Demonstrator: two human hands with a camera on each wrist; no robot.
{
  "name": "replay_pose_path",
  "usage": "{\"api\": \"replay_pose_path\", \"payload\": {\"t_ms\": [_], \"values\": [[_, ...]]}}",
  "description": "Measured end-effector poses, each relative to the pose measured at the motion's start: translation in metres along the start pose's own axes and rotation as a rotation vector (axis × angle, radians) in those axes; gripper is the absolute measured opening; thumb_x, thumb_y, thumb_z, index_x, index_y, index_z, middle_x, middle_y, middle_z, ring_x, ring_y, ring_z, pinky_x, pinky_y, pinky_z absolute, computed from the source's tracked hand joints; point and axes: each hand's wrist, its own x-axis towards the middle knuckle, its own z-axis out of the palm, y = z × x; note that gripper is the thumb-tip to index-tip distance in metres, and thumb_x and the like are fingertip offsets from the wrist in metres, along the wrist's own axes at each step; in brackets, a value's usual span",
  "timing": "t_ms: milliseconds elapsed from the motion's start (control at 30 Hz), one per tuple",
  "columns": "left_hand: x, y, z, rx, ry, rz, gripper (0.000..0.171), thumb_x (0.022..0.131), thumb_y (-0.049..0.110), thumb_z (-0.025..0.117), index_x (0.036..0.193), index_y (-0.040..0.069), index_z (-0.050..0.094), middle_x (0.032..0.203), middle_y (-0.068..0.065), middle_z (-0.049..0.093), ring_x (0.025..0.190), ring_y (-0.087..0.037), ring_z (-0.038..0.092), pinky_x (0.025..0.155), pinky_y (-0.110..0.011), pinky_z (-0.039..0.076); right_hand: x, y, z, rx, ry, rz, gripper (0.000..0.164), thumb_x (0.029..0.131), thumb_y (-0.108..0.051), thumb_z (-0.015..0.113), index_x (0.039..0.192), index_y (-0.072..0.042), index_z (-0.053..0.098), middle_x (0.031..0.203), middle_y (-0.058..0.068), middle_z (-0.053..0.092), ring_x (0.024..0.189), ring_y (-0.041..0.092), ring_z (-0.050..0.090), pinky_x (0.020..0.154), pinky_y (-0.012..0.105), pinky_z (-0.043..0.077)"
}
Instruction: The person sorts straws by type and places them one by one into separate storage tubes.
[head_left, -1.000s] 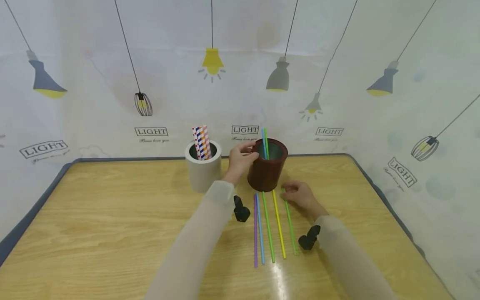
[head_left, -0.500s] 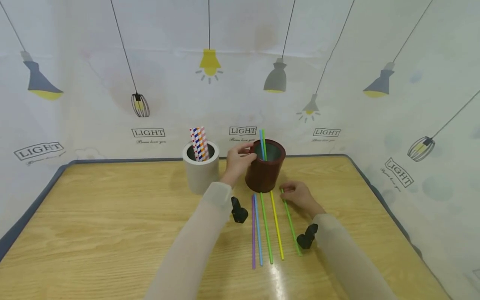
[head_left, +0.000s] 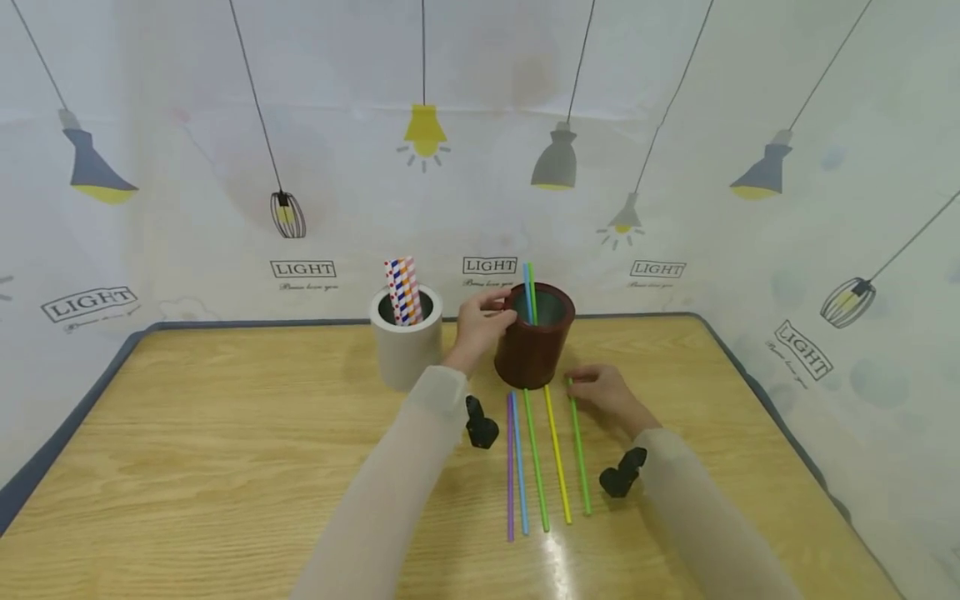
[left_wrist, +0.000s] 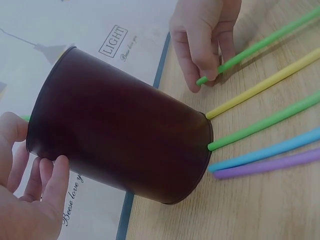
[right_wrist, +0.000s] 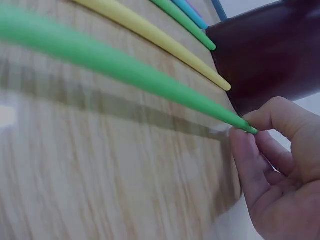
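Note:
A dark brown cup [head_left: 528, 354] stands toward the back of the wooden table. My left hand [head_left: 477, 329] grips its left rim between thumb and fingers. A blue straw [head_left: 527, 293] and a green one lean inside the cup. My right hand [head_left: 606, 396], right of the cup, pinches the far end of another green straw [head_left: 580, 458]. In the right wrist view that held straw [right_wrist: 165, 92] casts a shadow on the table. Left of it lie a yellow straw [head_left: 558, 458], a green straw [head_left: 536, 462], a light blue straw [head_left: 520, 467] and a purple straw [head_left: 512, 467], roughly side by side.
Left of the brown cup stands a white cup [head_left: 408, 358] holding several patterned straws [head_left: 403, 292]. A cloth backdrop [head_left: 337, 167] printed with lamps rises behind and at the sides of the table [head_left: 247, 433].
The near end of the green straw in my right hand swung out to the right, then back left toward the yellow straw. My left hand stays on the cup's rim.

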Motion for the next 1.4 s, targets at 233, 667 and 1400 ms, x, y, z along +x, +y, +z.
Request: {"api": "replay_pose_path", "payload": {"t_ms": [233,667,1400], "values": [[0.000,0.001,0.000,0.002,0.002,0.009,0.039,0.079,-0.001,0.061,0.118,0.006,0.063,0.105,-0.015,0.058,0.091,-0.023,0.059,0.069,-0.028,0.053,-0.003,-0.010,-0.006,0.027,-0.016,0.039,0.039,0.082,0.001,0.059,0.118,0.014,0.053,0.104,0.023,0.059,0.073,0.011,0.060,0.064,0.026,0.054],[0.000,-0.001,0.001,0.003,0.008,0.004,0.039,0.080,-0.001,0.062,0.118,0.006,0.062,0.106,-0.015,0.057,0.093,-0.025,0.059,0.069,-0.029,0.053,-0.008,-0.047,-0.022,0.072,0.028,-0.071,0.041,0.083,0.002,0.059,0.122,0.014,0.050,0.103,0.021,0.057,0.084,0.017,0.061,0.079,0.041,0.051],[0.002,-0.003,-0.001,0.000,-0.004,0.010,0.038,0.080,0.000,0.062,0.117,0.007,0.063,0.106,-0.014,0.058,0.092,-0.024,0.058,0.068,-0.028,0.052,-0.008,-0.131,-0.048,0.074,0.122,-0.305,0.034,0.083,-0.003,0.064,0.115,0.006,0.058,0.091,0.006,0.058,0.079,0.010,0.061,0.069,0.030,0.054]]}}
